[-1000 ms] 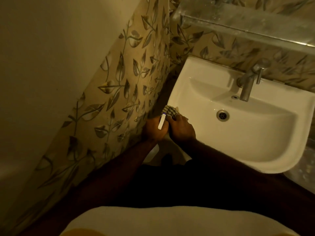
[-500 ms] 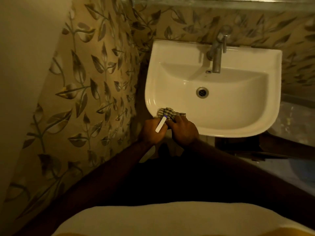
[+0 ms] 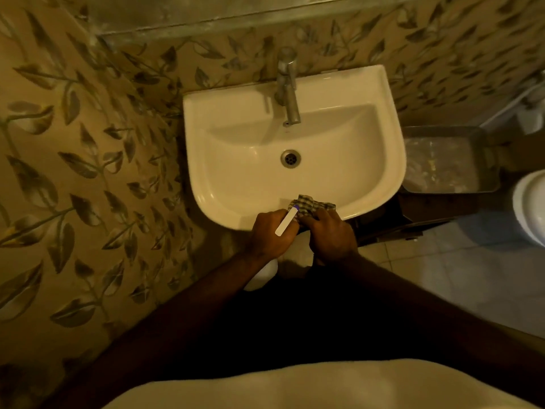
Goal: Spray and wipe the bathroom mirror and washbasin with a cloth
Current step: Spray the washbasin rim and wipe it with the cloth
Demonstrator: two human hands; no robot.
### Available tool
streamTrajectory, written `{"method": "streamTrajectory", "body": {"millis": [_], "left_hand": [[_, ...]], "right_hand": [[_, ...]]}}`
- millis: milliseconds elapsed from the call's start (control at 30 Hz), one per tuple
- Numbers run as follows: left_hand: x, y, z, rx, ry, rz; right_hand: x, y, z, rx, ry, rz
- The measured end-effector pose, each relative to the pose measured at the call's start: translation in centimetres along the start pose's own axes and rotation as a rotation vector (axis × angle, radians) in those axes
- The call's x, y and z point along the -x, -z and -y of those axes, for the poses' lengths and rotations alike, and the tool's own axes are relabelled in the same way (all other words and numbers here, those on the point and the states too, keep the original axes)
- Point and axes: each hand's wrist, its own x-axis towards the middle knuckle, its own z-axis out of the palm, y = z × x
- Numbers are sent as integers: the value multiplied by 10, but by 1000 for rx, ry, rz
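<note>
Cloth: small checked woven cloth [image 3: 309,205], bunched on the front rim of the white ceramic washbasin [image 3: 241,137], just ahead of both hands.
Handling: judged light, limp and easily crumpled; best gathered into a pad under the palm, not pinched by one corner.
Cloth axis: no clear long axis; the crumpled mass spreads roughly along the rim, left to right.
Right hand: right hand [image 3: 331,234], fingers curled down onto the near edge of the cloth, grasping it.
Left hand: left hand [image 3: 269,234], fingers clenched round a white spray bottle [image 3: 261,277], whose body shows only below the wrist.
Bottle axis: its slim white nozzle piece with a blue tip [image 3: 286,221] lies aslant, tip toward the cloth and the basin.
Basin: bowl appears bare; steel tap [image 3: 287,93] at the back, drain [image 3: 290,158] in the centre.
Mirror: only a grey ledge [image 3: 236,16] at the top edge shows; the glass itself is out of sight.
</note>
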Motion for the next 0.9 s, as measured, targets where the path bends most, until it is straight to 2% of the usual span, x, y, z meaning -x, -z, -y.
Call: {"method": "streamTrajectory", "body": {"millis": [267,467,633,800,900], "left_hand": [[-34,-28,-53,48,-69,128],[-60,-41,-93,62,-42,134],[-81,-49,-118,104,-28,112],[-105,-57,-134,77,-37,92],[-121,-60,-142,50,-33,83]], "right_hand": [[1,20,-58,-81,-299,-19],[-13,30,-99,-166,-456,-55],[-32,34,-143,-289,-532,-154],[-52,32,-167,-305,-519,-182],[-71,38,-179,-471,-612,-188]]}}
